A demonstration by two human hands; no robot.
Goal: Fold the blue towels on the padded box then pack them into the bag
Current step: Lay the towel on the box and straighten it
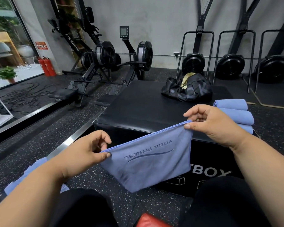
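I hold a blue towel (152,163) printed "YOGA FITNESS" in the air in front of the black padded box (138,105). My left hand (88,149) pinches its left top corner and my right hand (215,123) pinches its right top corner; the towel hangs down between them. Three folded blue towels (236,112) lie stacked at the box's right edge. A dark duffel bag (187,90) with a yellow strap sits on the far right of the box top. More blue towel fabric (34,169) lies on the floor under my left forearm.
Rowing machines (105,58) stand behind the box at left, fan bikes (229,66) along the back wall at right. Red fire extinguishers (47,66) stand by the glass door. A metal floor strip (69,141) runs diagonally left of the box. My knees (220,202) are below.
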